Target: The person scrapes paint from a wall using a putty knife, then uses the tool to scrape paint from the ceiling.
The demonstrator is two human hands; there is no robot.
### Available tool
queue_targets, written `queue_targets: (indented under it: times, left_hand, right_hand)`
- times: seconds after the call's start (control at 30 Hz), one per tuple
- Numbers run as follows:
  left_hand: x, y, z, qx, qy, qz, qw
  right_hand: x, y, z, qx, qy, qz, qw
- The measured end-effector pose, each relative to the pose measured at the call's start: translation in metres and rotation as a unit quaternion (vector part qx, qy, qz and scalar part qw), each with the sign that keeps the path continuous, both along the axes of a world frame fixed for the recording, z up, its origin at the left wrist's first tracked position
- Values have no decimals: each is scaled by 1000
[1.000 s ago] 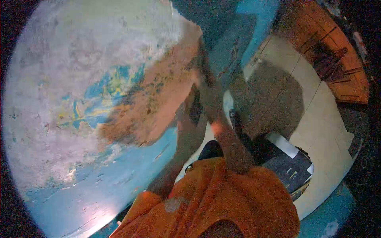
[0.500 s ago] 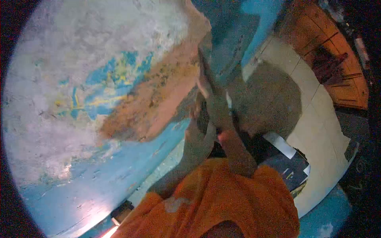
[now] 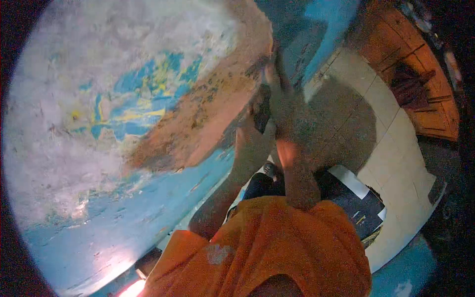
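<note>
A: Where are the hands?
B: Upper centre, arms extended before an orange shirt (image 3: pixel 277 237). The left hand (image 3: pixel 250 121) lies beside the lower edge of a brown patch (image 3: pixel 198 114) on the wall (image 3: pixel 99 44); the right hand (image 3: pixel 282 91) lies near the patch's end, next to a shadowed blue surface (image 3: pixel 297 29).

A: Are they grasping anything?
B: Indeterminate. A dark shape (image 3: pixel 262 111) shows between the two hands, but blur conceals whether it is held, and whether the fingers are curled or loose cannot be told.

A: Describe the wall.
B: Pale and mottled, with exposed blue and yellow paint (image 3: pixel 138 104) left of the brown patch, and a glossy blue band (image 3: pixel 118 218) below.

A: And the right side?
B: A light tiled floor (image 3: pixel 403 163), partly shadowed; on it, a dark object (image 3: pixel 354 205) bearing white pieces. Beyond stands orange panelling (image 3: pixel 438 64) with dark reddish cloth (image 3: pixel 410 89) against it.
</note>
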State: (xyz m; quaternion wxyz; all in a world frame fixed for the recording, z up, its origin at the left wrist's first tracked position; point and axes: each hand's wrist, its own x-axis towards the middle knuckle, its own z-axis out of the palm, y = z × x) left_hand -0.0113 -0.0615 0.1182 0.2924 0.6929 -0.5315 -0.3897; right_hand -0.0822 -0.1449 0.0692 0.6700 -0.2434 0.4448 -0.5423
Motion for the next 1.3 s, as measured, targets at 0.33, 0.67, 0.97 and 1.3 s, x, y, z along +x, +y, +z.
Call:
queue_targets:
  times: [0.33, 0.67, 0.97, 1.3]
  left_hand:
    - [15, 5, -21, -61, -1, -54, 997]
    - [34, 50, -15, -55, -105, -19, 993]
    - [62, 89, -7, 54, -75, 3, 996]
    - [44, 78, -31, 12, -88, -16, 996]
  right_hand:
    - [22, 37, -41, 47, -39, 10, 998]
    - [49, 60, -39, 15, -64, -3, 998]
    - [78, 115, 2, 73, -139, 72, 985]
    - [93, 108, -102, -243, 483, -28, 841]
